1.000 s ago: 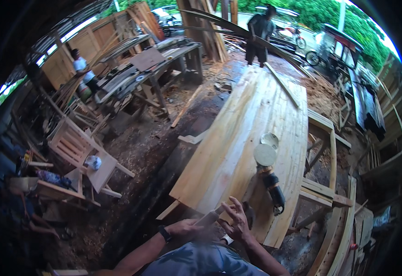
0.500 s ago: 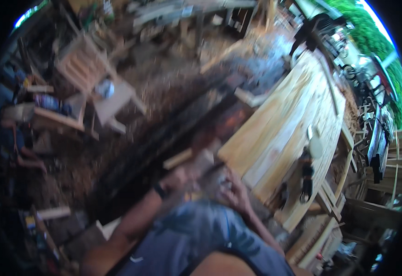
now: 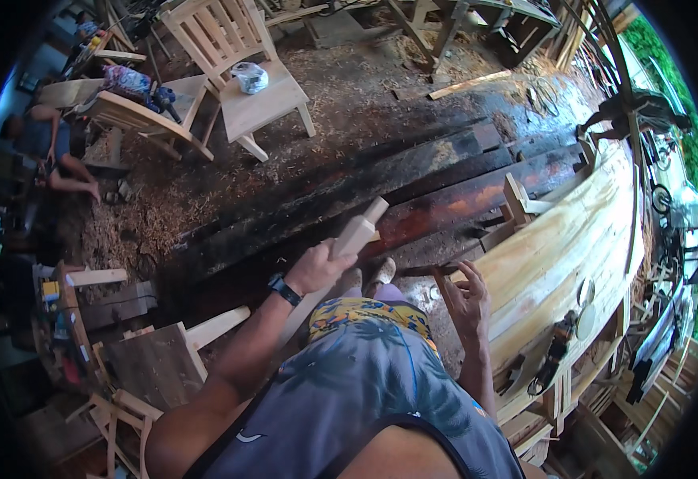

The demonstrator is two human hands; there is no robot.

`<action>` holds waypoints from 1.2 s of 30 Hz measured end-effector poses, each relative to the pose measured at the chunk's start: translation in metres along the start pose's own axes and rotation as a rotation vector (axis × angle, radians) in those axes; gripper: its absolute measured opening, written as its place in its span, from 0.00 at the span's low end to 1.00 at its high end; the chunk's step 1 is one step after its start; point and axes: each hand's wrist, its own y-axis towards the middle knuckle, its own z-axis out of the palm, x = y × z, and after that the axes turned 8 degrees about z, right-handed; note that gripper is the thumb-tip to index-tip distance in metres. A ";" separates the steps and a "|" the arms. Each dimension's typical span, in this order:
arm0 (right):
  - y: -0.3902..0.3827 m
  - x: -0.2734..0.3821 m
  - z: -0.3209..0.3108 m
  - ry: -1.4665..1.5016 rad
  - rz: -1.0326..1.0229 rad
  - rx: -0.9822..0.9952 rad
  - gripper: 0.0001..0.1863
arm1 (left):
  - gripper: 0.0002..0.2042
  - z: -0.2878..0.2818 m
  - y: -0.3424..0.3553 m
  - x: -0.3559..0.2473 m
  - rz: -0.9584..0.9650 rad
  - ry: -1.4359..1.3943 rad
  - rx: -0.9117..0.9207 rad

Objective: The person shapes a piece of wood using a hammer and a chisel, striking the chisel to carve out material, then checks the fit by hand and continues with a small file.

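Note:
My left hand [image 3: 315, 270] is closed around a pale squared wooden post [image 3: 353, 237] with a narrower stub at its far end. The post slants down past my wrist, along my forearm. To the right, my right hand [image 3: 470, 297] is raised with its fingers pinched on a small L-shaped piece [image 3: 444, 289]. One leg of that piece is a dark thin bar, the other a brown wooden strip; it resembles a try square, though its exact kind is unclear. The two hands are apart.
A wide pale plank bench top [image 3: 528, 255] lies at right, carrying a dark power tool [image 3: 558, 342]. Dark heavy beams [image 3: 444, 164] cross the ground ahead. A wooden chair [image 3: 262, 100] stands far left with a white bag [image 3: 250, 77] on it. Other people are at the far left and far right.
My hands were close together and blurred; now they are apart, the left holding the post forward and the right lifted to the right. The whole view has shifted and sharpened.

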 end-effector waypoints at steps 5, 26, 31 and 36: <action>0.051 -0.042 -0.014 -0.006 -0.266 -0.044 0.23 | 0.27 0.032 0.002 0.005 0.294 0.367 0.038; 0.138 -0.092 -0.048 0.154 -0.033 -0.070 0.22 | 0.30 0.068 0.109 -0.104 0.221 0.614 0.370; 0.135 -0.090 -0.060 0.164 0.095 -0.031 0.22 | 0.32 0.072 0.139 -0.122 0.155 0.734 0.536; 0.122 -0.067 -0.069 0.437 0.224 -0.056 0.23 | 0.33 0.091 0.175 -0.138 0.119 0.821 0.770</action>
